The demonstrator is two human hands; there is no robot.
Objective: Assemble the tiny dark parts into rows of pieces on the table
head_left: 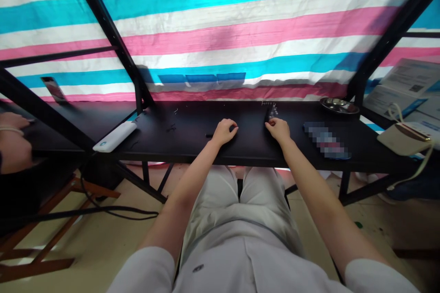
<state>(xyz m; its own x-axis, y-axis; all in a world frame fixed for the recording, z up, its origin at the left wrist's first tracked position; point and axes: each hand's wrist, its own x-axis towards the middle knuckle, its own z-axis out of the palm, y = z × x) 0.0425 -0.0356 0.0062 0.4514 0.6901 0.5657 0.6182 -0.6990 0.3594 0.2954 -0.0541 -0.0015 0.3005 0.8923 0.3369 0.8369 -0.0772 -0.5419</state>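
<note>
Black stick (208,135) lying flat, clear bits (274,111) clustered beside dark piece (267,112)

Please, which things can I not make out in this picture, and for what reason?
In the head view:
- Left hand: its back hides whether anything lies under the palm.
- Dark piece: partly covered by the right hand.
- Pale bits beside it: too small to identify.
- Flat object: pixelation hides its surface.
- Neighbouring person: cut off by the left edge.

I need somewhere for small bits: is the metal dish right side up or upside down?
Right side up: the metal dish shows its hollow inside facing upward.
</note>
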